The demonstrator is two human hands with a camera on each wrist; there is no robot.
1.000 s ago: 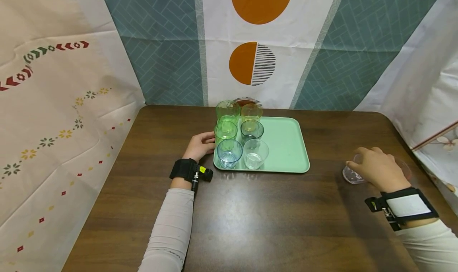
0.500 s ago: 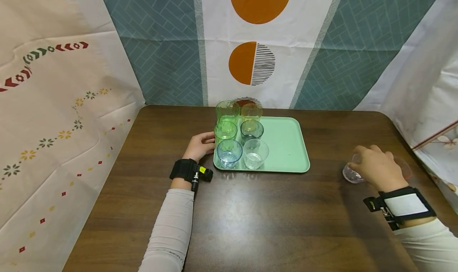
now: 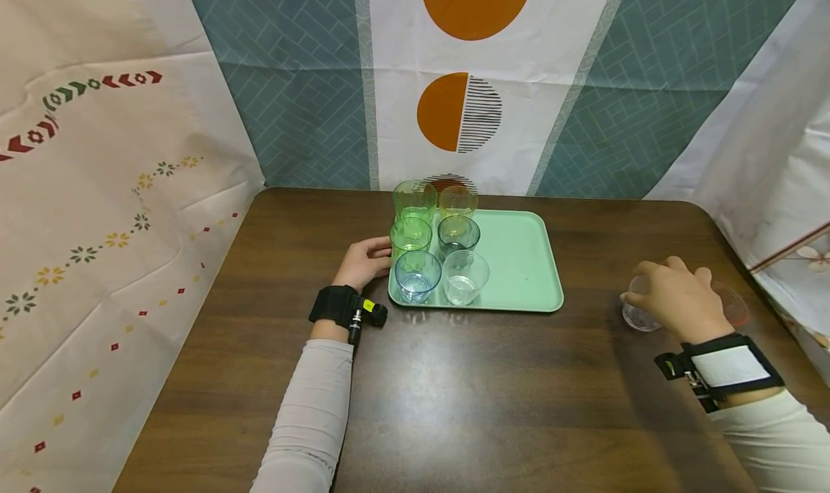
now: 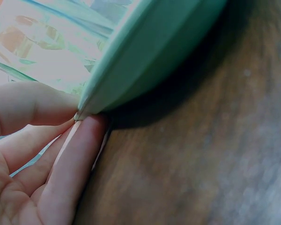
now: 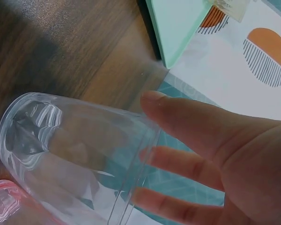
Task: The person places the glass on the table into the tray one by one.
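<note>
My left hand [image 3: 364, 264] pinches the left rim of a mint-green tray [image 3: 521, 262], thumb above and fingers beneath in the left wrist view. On the tray's left half stand several glasses in two columns: two green, one blue [image 3: 416, 280], one yellow, one dark grey [image 3: 457, 235] and one clear [image 3: 464, 280]. At the table's right side, my right hand [image 3: 686, 302] is over a clear glass [image 5: 79, 145]. In the right wrist view, its thumb and nearly straight fingertips are right at the rim; how firmly they touch is something I cannot tell.
A pink-tinted glass [image 3: 733, 307] stands right of the clear one, partly behind my right hand. The brown wooden table [image 3: 493, 399] meets hanging patterned cloths at the back and both sides.
My right hand has shifted slightly left over the clear glass, and its fingers have spread a little. The left hand, the tray and its glasses stay in place.
</note>
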